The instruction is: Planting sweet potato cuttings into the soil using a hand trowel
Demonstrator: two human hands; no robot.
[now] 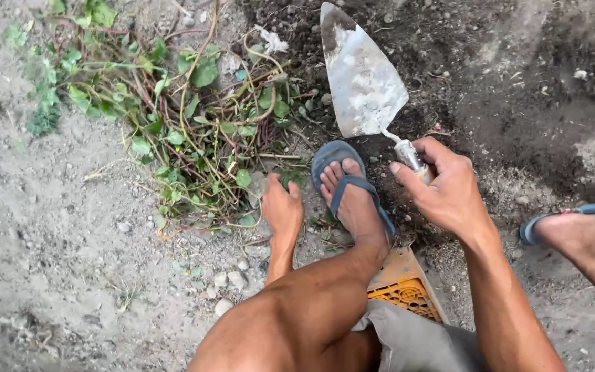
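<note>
I judge the weeding here about half done. A heap of pulled weeds [194,131], green leaves on reddish stems and pale roots, lies in the upper left of the frame on dry grey ground, and the dark soil [518,89] across the upper right looks turned and loose. Between the two, at the frame's centre, a few small green sprigs show beside my foot in its blue sandal [349,189]; those and whatever hides under my leg look like what is left.

My right hand [445,189] sits right of centre, fingers curled and pressed together around the handle of the trowel [363,79], thumb laid along the top. The handle is almost wholly hidden in the fist; the bent metal neck comes out just above the thumb and the broad, mud-smeared blade runs up and left to the top edge of the frame, its tip over the dark soil. The blade is well clear of the fingers.

My left hand [280,207] is down at centre left, at the near edge of the weed heap, just beside the sandal. Its fingers point into the stems and are bent under, so I cannot tell whether they pinch a stem or only rest on the ground.

An orange plastic crate [408,289] shows under me at lower centre, and my other foot enters at the right edge.
</note>
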